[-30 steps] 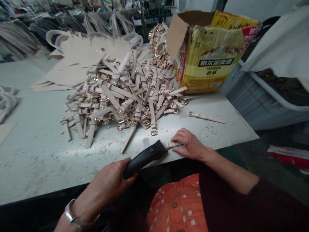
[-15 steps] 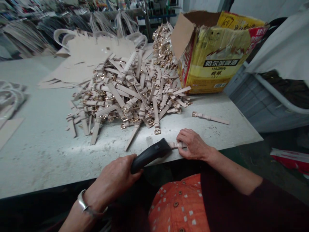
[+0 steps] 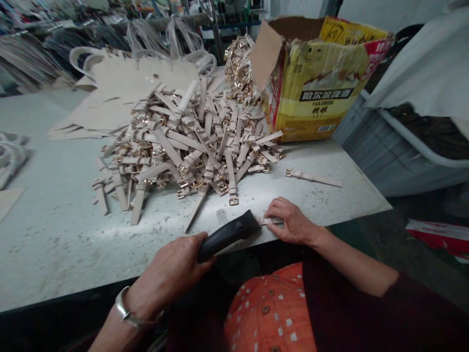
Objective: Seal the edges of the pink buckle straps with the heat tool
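Left grip (image 3: 178,266) around black tool (image 3: 231,233), right grip (image 3: 291,222) around strap (image 3: 266,221); grey bin (image 3: 384,159), dark contents (image 3: 427,126)

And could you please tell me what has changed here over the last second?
The left hand and the black handheld tool it grips have shifted slightly to the right. The right hand, pinching a strap, has edged slightly right too. Nothing was visibly taken up or let go. The strap pile, the loose buckled strap and the yellow box stayed put.
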Available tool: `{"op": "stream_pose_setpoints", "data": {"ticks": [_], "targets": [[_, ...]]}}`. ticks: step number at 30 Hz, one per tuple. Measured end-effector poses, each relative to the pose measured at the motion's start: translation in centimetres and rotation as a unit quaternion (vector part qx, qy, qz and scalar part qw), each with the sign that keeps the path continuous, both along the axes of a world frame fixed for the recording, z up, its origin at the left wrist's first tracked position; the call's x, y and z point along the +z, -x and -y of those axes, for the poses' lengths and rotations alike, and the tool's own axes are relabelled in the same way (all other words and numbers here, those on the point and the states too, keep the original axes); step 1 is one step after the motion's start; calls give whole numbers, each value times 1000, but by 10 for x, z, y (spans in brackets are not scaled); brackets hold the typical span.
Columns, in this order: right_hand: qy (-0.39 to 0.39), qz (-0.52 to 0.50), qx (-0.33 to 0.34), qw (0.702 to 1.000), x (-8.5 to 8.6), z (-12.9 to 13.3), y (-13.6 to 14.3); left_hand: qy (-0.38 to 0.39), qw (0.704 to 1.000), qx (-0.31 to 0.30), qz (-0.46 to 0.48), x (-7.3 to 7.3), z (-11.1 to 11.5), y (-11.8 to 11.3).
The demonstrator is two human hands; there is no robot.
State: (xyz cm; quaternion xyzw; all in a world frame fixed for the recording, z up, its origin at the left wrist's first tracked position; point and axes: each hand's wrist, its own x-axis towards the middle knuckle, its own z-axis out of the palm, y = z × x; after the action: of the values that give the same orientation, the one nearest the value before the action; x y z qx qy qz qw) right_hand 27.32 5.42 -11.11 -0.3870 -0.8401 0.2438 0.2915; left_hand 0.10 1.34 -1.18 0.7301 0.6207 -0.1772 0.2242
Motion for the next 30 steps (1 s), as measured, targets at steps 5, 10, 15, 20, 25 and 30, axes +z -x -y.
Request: {"op": "stream_pose_setpoints", "data": {"ticks": [5, 10, 15, 20, 25, 30], "targets": [[-11, 2, 1, 1000, -2, 0, -1, -7, 1000, 24, 19, -4, 2, -5], [-9, 1, -2, 1000, -3, 0, -2, 10, 998, 46, 42, -7, 8, 8], [-9, 2, 2, 1000, -4, 0, -3, 15, 998, 45, 34, -5, 7, 9], [-8, -4, -5, 1000, -4, -1, -1, -3, 998, 39, 52, -11, -2, -10], [-3, -19, -19, 1000, -5, -1, -1, -34, 997, 52, 40, -13, -4, -11], [-1, -31, -8, 999, -5, 0, -2, -17, 997, 71, 0, -3, 9, 1]]}}
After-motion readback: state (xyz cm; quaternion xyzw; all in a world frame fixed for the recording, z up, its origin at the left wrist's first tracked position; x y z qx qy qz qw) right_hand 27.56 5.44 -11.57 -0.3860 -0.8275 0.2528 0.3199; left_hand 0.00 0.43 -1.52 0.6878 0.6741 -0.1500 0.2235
